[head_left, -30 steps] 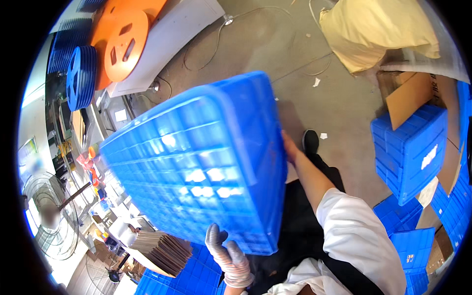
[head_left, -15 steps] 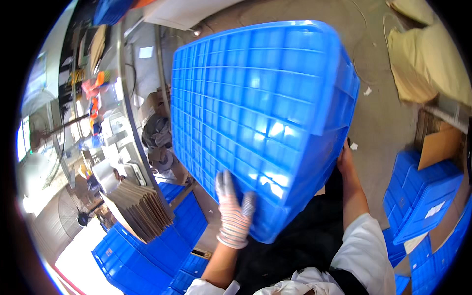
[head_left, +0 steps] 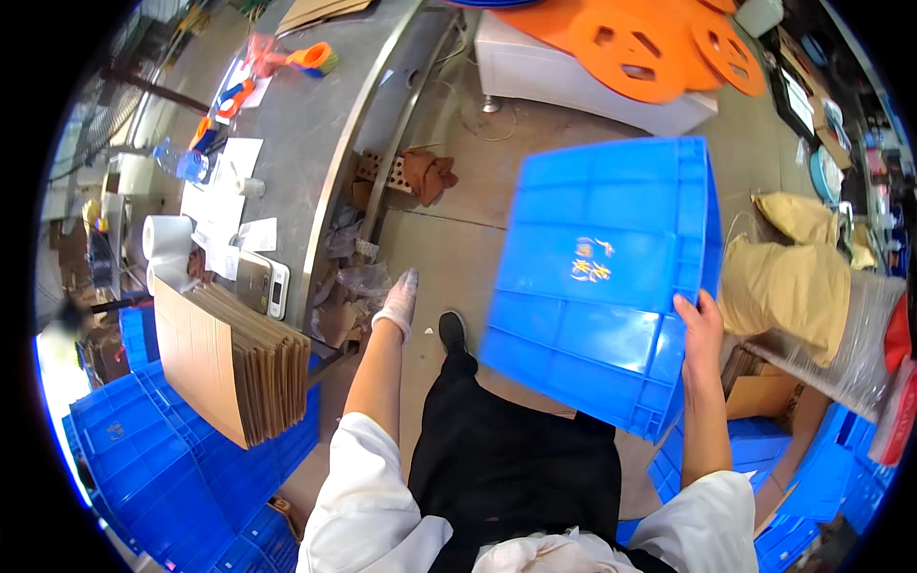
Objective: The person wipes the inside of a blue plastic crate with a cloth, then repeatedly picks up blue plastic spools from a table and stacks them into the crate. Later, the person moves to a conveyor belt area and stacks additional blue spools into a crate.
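A large blue plastic crate (head_left: 597, 210) is held off the floor, tilted, in front of me and to the right. It has a ribbed side with yellow writing on it. My bare right hand (head_left: 704, 329) grips its right edge, thumb over the near face and the other fingers partly hidden. My left hand (head_left: 399, 304), in a pale glove with grey fingertips, hangs apart from the crate over the floor, its fingers stretched forward and holding nothing.
Left stands a metal-edged workbench (head_left: 315, 124) with a scale (head_left: 277, 289), paper rolls (head_left: 166, 239) and a bottle (head_left: 181, 162). Flat cardboard (head_left: 196, 358) and blue crates (head_left: 143, 458) sit nearer. Orange discs (head_left: 630, 57) lie ahead on a white cabinet (head_left: 535, 72); tan sacks (head_left: 788, 286) stand right.
My left hand has let go of the crate and moved left. The crate has swung to the right and turned, held by my right hand alone. My view has shifted too.
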`<state>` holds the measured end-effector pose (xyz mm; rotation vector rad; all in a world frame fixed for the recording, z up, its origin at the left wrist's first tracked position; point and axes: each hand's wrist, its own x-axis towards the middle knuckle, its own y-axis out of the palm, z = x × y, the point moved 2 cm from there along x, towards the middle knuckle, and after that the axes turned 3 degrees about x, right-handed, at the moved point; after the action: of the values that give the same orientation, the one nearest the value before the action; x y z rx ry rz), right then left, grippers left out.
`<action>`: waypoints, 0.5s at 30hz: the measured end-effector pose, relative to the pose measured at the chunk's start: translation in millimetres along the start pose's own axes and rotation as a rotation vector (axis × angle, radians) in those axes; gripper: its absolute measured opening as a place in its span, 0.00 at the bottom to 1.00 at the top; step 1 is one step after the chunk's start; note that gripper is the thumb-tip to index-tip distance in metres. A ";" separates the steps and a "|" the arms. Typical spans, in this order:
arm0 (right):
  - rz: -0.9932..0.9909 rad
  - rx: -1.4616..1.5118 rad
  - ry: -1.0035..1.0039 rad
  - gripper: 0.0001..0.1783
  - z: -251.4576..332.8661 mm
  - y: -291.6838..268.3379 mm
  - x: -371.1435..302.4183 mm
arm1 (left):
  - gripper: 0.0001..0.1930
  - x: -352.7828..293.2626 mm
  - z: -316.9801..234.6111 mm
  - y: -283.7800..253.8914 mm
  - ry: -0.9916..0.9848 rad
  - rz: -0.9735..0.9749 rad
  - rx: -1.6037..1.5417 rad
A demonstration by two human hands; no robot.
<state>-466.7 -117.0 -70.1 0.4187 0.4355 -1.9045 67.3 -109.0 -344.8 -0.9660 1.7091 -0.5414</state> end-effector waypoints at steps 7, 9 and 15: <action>-0.316 -0.524 -0.010 0.08 -90.3 -42.2 46.3 | 0.23 -39.9 70.3 20.1 -0.359 0.165 -0.496; -0.344 -0.417 0.015 0.08 -121.7 -31.8 65.4 | 0.26 -38.8 100.1 24.6 -0.257 0.098 -0.420; -0.225 -0.537 -0.010 0.11 -204.1 35.2 78.1 | 0.27 92.5 143.9 31.1 -0.240 -0.004 -0.124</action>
<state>-444.2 -93.0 -289.0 0.0031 0.9892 -1.9060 179.6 -152.1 -470.4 -1.0777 1.5378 -0.3108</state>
